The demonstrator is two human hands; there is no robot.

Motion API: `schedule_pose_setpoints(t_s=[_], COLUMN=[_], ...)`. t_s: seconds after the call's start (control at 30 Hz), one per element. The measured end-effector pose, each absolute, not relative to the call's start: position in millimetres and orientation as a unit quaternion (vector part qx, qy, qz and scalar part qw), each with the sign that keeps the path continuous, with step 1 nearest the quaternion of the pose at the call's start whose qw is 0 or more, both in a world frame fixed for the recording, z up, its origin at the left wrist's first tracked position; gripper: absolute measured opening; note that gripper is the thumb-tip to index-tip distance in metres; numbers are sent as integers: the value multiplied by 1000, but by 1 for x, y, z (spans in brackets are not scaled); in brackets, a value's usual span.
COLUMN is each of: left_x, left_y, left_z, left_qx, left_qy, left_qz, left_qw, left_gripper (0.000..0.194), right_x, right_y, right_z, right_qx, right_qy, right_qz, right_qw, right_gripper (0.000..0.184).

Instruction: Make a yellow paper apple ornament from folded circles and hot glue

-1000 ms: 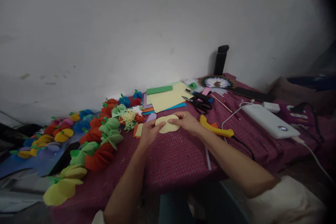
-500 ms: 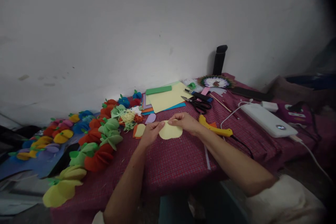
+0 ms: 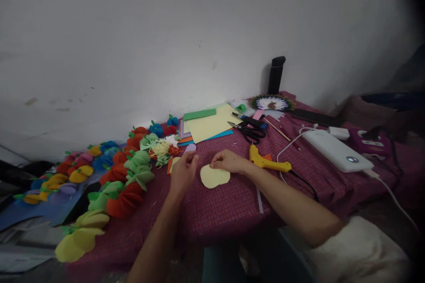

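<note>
A pale yellow paper cutout [image 3: 215, 178] with a wavy, rounded outline hangs from my right hand [image 3: 229, 161], whose thumb and fingertips pinch its upper edge. My left hand [image 3: 183, 171] is apart from the cutout, to its left. Its fingers are loosely bent, thumb a little away from them, and nothing shows between them. Just beyond that hand lies a lilac paper piece [image 3: 190, 147]. Partly behind the hand are small orange and cream paper pieces [image 3: 171, 166].
Rows of colourful paper pumpkins [image 3: 126, 199] line the left side. Paper sheets [image 3: 214, 124], scissors [image 3: 249, 131] and a cutter [image 3: 254, 121] lie at the back. On the right are a yellow glue gun [image 3: 270, 164], a white power bank [image 3: 338, 150] and cables; a black bottle [image 3: 275, 75] stands behind.
My left hand has let go of the pale yellow cutout and moved left. The cutout, held by my right hand alone, now sits lower and turned more face-on.
</note>
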State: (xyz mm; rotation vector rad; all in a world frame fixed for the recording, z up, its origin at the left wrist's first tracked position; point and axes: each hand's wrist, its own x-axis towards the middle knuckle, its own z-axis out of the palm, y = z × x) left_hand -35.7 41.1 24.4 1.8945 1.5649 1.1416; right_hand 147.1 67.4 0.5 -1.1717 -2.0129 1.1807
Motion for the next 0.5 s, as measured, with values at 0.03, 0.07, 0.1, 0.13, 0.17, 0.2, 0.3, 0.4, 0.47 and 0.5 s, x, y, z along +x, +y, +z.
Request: schedule_pose_setpoints(t_s=[0.03, 0.07, 0.1, 0.13, 0.17, 0.2, 0.3, 0.4, 0.47, 0.5], left_x=[-35, -33, -30, -26, -22, -19, -12, -12, -12, -13], left_y=[32, 22, 10, -2, -13, -23, -43, -48, -48, -48], left_z=[27, 29, 31, 31, 30, 27, 16, 6, 4, 3], left_qx=[701, 725, 755, 784, 811, 833, 871, 873, 870, 868], left_qy=[578, 573, 558, 540, 518, 499, 464, 471, 478, 479], left_qz=[398, 376, 343, 307, 271, 238, 158, 126, 125, 127], left_qw=[131, 69, 27, -1, -17, -26, -26, -14, -10, -10], left_gripper=[30, 27, 25, 24, 25, 26, 31, 33, 33, 34], right_x=[147, 146, 146, 146, 146, 146, 147, 148, 149, 150], right_y=[68, 68, 68, 68, 67, 67, 64, 61, 60, 60], right_z=[0, 0, 1, 1, 2, 3, 6, 11, 15, 17], right_qx=[-436, -439, -443, -448, -455, -462, -481, -501, -518, -526], right_qy=[-761, -772, -777, -780, -784, -788, -796, -800, -797, -794], right_qz=[410, 391, 378, 366, 351, 335, 293, 247, 210, 193], right_qw=[251, 243, 239, 238, 235, 231, 220, 219, 230, 237], right_gripper=[28, 27, 25, 23, 22, 21, 21, 21, 22, 22])
